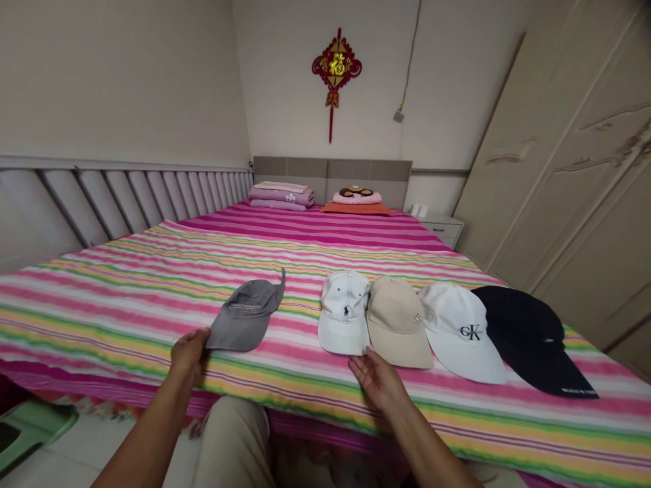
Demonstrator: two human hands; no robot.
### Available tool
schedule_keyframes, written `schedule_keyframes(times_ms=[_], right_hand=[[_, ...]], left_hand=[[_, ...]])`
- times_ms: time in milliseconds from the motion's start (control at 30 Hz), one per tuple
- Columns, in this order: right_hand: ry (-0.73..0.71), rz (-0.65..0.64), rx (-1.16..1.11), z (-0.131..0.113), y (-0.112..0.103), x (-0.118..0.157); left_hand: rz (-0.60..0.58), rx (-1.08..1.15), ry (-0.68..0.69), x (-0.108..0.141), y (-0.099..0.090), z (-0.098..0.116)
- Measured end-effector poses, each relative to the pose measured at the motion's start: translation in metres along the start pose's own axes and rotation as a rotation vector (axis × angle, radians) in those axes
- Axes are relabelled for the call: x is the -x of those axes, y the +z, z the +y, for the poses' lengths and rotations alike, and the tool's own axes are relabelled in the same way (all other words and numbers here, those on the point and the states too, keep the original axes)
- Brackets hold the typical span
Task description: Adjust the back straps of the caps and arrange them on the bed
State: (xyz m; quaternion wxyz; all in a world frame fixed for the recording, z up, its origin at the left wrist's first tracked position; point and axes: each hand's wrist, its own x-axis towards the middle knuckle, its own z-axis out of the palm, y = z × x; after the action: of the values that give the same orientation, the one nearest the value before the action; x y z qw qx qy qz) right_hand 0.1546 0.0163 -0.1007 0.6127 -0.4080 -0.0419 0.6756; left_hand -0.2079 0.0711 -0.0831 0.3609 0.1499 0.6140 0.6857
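Several caps lie on a striped bedsheet (152,298). On the left is a grey cap (245,317), its strap sticking up at the back; my left hand (189,351) has its fingers closed on the brim's left edge. Right of the middle, a white cap with a small dark emblem (346,315) touches a beige cap (399,325). Then come a white CK cap (462,332) and a black cap (534,339). My right hand (375,379) is palm up with fingers apart, its fingertips at the front edge of the emblem cap's brim.
Folded bedding (282,196) and a pink pillow-like item (357,196) sit by the headboard (366,176). A metal railing (152,196) runs along the left. A wardrobe (569,156) and nightstand (442,227) stand right; a green stool (38,427) is lower left.
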Motion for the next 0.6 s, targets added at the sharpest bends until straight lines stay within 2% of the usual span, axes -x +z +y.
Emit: schedule_keyframes(times_ms=[67, 133, 167, 200, 267, 300, 367, 433, 500, 600], right_hand=[[0.011, 0.001, -0.014, 0.002, 0.004, -0.005], [0.034, -0.010, -0.020, 0.003, 0.008, -0.009], [0.048, -0.025, -0.021, 0.004, 0.010, -0.009], [0.062, -0.045, -0.022, 0.006, 0.012, -0.008], [0.091, -0.100, -0.025, 0.010, 0.013, 0.000], [0.105, -0.130, -0.027, 0.013, 0.011, 0.006], [0.130, -0.179, -0.034, 0.021, 0.004, 0.023], [0.141, -0.239, -0.033, 0.027, -0.008, 0.042], [0.131, -0.380, 0.022, 0.032, -0.024, 0.059], [0.076, -0.550, 0.214, 0.035, -0.051, 0.072]], left_hand=[[0.090, -0.078, 0.143, 0.009, -0.005, 0.001], [0.106, -0.193, 0.323, 0.028, -0.007, -0.008], [0.045, -0.242, 0.374, 0.040, -0.006, -0.017], [-0.117, -0.230, 0.363, 0.055, -0.005, -0.027], [-0.449, -0.117, 0.136, 0.086, -0.001, -0.050], [-0.575, -0.079, 0.007, 0.101, 0.003, -0.060], [-0.727, -0.032, -0.222, 0.126, 0.012, -0.073], [-0.881, 0.071, -0.441, 0.141, 0.023, -0.075], [-0.987, 0.219, -0.562, 0.145, 0.035, -0.068], [-0.981, 0.379, -0.626, 0.142, 0.051, -0.056]])
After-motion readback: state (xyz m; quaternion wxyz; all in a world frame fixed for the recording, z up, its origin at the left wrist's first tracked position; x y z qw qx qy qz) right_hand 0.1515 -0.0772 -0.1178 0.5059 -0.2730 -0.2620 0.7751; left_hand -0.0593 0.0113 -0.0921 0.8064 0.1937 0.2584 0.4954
